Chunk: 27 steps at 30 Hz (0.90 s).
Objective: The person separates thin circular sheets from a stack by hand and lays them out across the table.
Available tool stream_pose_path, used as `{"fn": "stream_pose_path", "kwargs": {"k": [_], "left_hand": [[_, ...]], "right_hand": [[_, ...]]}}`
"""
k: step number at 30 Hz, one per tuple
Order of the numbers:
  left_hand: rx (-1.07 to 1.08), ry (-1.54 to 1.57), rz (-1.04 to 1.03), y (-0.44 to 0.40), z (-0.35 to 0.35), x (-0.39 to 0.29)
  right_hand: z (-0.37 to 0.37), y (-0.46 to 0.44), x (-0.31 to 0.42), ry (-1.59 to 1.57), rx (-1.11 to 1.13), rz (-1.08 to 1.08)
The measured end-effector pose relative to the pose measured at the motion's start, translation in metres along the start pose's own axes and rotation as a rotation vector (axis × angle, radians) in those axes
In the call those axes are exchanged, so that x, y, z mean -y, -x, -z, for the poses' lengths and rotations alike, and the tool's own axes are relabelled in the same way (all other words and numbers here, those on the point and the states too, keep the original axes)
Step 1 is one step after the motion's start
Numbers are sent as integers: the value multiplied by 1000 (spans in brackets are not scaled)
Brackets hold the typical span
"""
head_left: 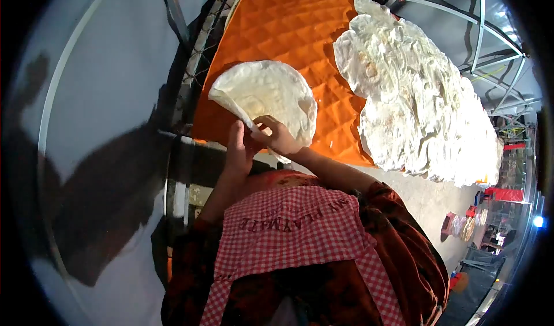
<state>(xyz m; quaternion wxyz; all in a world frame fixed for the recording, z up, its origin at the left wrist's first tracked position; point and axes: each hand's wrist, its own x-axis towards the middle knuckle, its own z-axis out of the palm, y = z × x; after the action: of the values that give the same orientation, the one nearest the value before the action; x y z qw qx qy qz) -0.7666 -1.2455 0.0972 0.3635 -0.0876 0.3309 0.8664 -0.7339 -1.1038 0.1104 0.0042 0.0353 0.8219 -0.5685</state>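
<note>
A thin round flatbread lies on an orange quilted cloth, its near-left edge folded up and over. My left hand grips that lifted edge from the left, thumb pointing up along it. From the right, my right hand pinches the same edge with bent fingers, close against the left one. Part of the bread's near rim hangs by my right wrist. The left fingers are partly hidden behind the right hand.
A big heap of overlapping flatbreads covers the cloth's right side. Metal frame bars and a grey sheet wall stand at the left. A red checked apron covers my front. Concrete floor shows at lower right.
</note>
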Motion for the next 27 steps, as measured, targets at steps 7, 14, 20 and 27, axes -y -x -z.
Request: {"fn": "stream_pose_path", "kwargs": {"k": [7,14,20,27], "left_hand": [[-62,-236,-49,1,-7,-2],[-88,-277,-11,-4,5,3],[-69,-261,28,-9,21,5],[-170,-330,67,-17,24,2]], "right_hand": [[13,5,2,-185,110,-96],[0,4,0,-133,39,-182],[6,-2,-18,-315,152,-242],[1,-2,-43,-54,94,168]]}}
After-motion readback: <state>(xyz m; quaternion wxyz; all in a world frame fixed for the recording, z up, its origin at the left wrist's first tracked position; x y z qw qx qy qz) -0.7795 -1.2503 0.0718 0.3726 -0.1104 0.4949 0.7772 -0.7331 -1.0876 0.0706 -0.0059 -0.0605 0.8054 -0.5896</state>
